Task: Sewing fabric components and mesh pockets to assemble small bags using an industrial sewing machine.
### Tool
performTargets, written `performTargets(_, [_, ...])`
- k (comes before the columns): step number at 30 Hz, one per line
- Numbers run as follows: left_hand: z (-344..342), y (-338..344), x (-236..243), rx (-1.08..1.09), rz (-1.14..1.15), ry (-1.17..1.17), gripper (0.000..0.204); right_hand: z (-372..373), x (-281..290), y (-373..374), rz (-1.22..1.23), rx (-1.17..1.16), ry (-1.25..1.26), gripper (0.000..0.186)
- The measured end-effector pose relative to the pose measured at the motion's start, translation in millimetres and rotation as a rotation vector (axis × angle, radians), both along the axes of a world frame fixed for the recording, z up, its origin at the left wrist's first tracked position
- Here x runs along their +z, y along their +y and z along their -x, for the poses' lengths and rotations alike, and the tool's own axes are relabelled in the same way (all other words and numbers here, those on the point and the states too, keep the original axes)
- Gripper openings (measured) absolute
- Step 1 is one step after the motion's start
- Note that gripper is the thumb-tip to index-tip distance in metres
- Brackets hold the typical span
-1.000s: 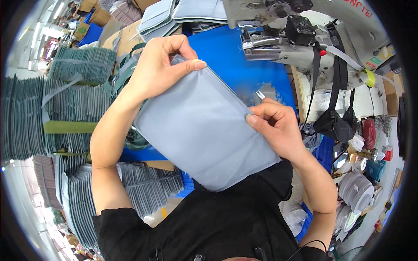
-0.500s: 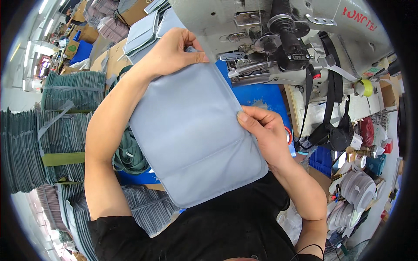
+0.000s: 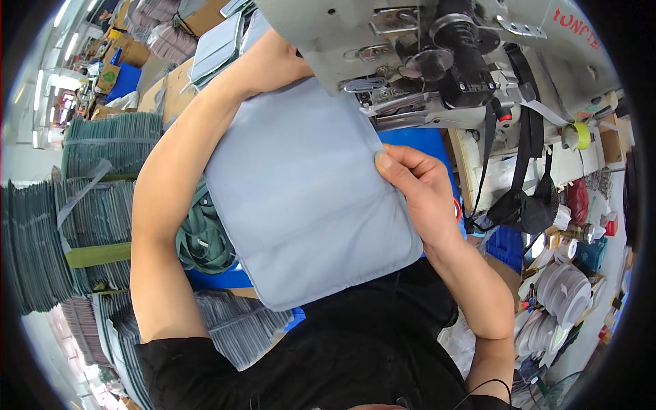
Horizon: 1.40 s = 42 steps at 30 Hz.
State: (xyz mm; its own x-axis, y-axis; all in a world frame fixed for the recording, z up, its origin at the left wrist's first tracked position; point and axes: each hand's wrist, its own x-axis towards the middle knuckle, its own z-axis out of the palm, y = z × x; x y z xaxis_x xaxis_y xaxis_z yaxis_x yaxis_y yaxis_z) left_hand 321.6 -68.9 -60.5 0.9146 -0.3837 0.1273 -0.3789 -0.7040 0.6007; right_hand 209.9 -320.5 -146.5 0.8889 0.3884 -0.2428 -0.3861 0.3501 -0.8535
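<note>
A flat grey-blue fabric panel (image 3: 307, 191) with rounded corners and stitched edges lies slanted in front of me, its near edge close to my black shirt. My left hand (image 3: 277, 63) is at its far end, fingers closed on it and partly hidden behind the sewing machine's head. Halfway along the right edge, my right hand (image 3: 417, 178) pinches the panel between thumb and fingers. The grey sewing machine (image 3: 321, 41) overhangs the panel's far right part, so the needle area cannot be seen.
A coil of green binding tape (image 3: 205, 236) rests left of the panel. Tied stacks of green fabric pieces (image 3: 102, 212) stand further left. More grey-blue panels (image 3: 219, 51) lie beyond my left hand. Black straps (image 3: 523, 157) hang at the right, above white tape rolls (image 3: 564, 294).
Both hands have moved the panel slightly away from me, its far end going further under the machine head. My left hand is now more hidden there.
</note>
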Motion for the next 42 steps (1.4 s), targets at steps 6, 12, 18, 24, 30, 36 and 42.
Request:
performTargets(6, [-6.3, -1.0, 0.5, 0.003, -0.127, 0.022, 0.046, -8.3, 2.1, 9.4, -0.048, -0.094, 0.032, 0.032])
performTargets(12, [-27.4, 8.1, -26.6, -0.012, -0.085, -0.072, 0.041, -0.4, 0.5, 5.0, -0.088, -0.105, 0.081, 0.035])
performTargets(18, [-68.4, 49.0, -65.8, 0.023, 0.328, 0.169, 0.052, -12.6, 4.9, 11.3, -0.157, -0.089, 0.105, 0.034])
performTargets(24, [-74.3, 52.3, -68.0, -0.094, 0.012, -0.168, 0.045, -25.9, -2.3, 25.6, -0.213, -0.075, 0.129, 0.029])
performTargets(30, [74.9, -28.7, -50.8, 0.322, 0.287, -0.369, 0.044, -31.0, -2.0, 17.3, -0.073, -0.147, 0.134, 0.026])
performTargets(36, [173.6, -95.7, -64.8, 0.245, -0.146, -0.624, 0.033, -26.0, -2.5, 22.2, -0.098, -0.14, -0.01, 0.022])
performTargets(42, [160.4, -88.8, -60.9, 0.347, 0.185, -0.704, 0.014, 14.9, -3.5, 12.4, 0.35, -0.315, -0.553, 0.029])
